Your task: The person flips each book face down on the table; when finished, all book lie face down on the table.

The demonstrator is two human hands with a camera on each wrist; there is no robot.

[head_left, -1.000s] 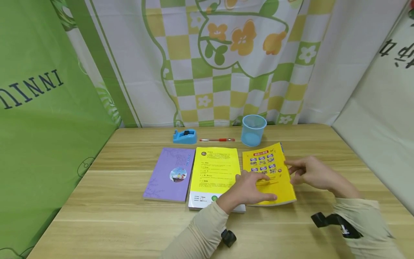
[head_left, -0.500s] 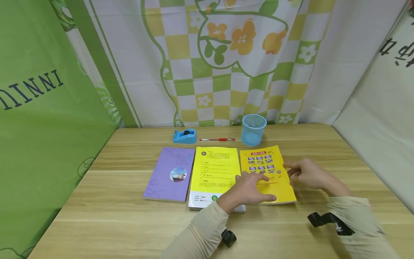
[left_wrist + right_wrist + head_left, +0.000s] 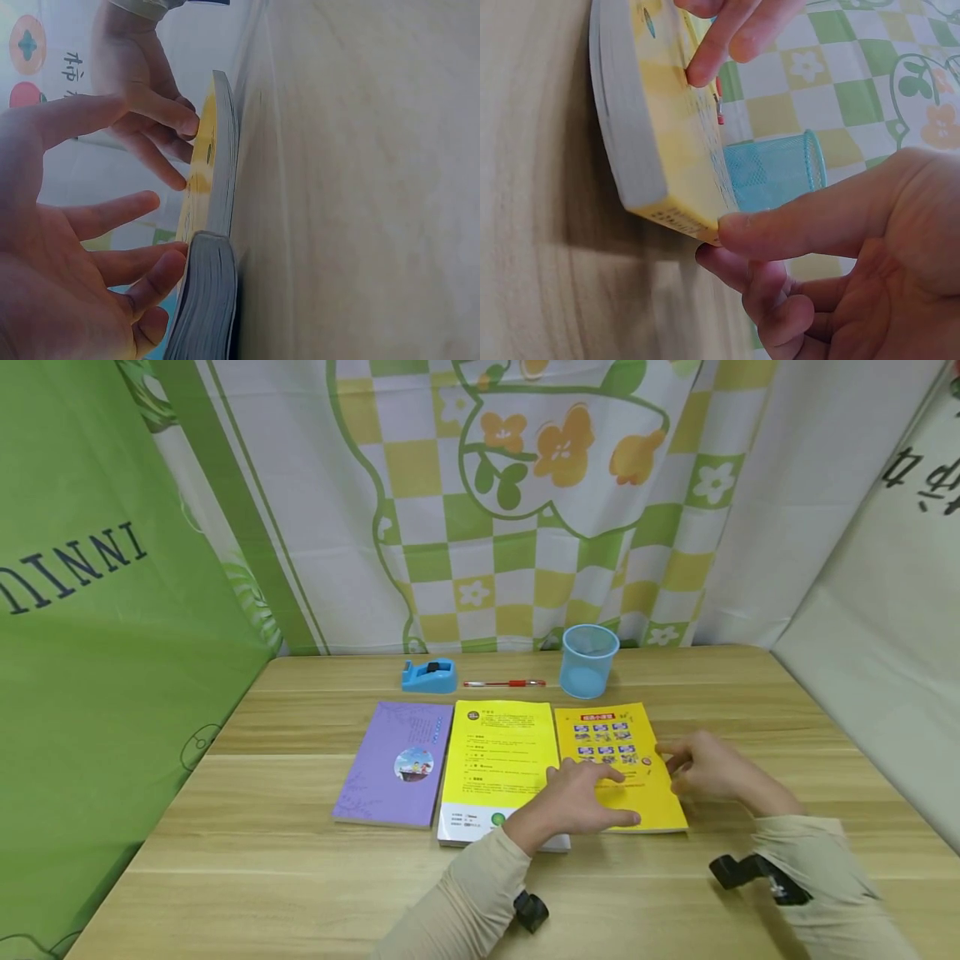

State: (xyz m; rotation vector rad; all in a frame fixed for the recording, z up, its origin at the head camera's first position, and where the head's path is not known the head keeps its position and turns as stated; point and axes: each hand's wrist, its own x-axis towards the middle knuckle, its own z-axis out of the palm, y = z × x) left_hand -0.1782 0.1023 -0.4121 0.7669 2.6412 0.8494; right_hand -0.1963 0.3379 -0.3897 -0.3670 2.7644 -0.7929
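Observation:
An orange-yellow paperback book (image 3: 600, 735) lies on the table, rightmost of three in a row. My right hand (image 3: 716, 768) pinches its right edge; in the right wrist view the thumb is on the cover and the index finger below the spine edge (image 3: 671, 214). My left hand (image 3: 573, 802) spreads over the adjoining sides of this book and the thicker bright yellow book (image 3: 498, 752), fingertips touching the covers. In the left wrist view, the thick book's page block (image 3: 204, 292) stands beside the thinner one. A purple book (image 3: 393, 760) lies at the left.
Behind the books are a blue tape dispenser (image 3: 429, 677), a red pen (image 3: 504, 683) and a light blue mesh pen holder (image 3: 588, 662). The wooden table (image 3: 262, 877) meets a patterned curtain (image 3: 510, 560) at the back and fabric walls at both sides.
The orange-yellow book has turned and slid left, now straighter and close beside the thick book, its cover lying flatter. My right hand has moved slightly left with it; the left hand stays put.

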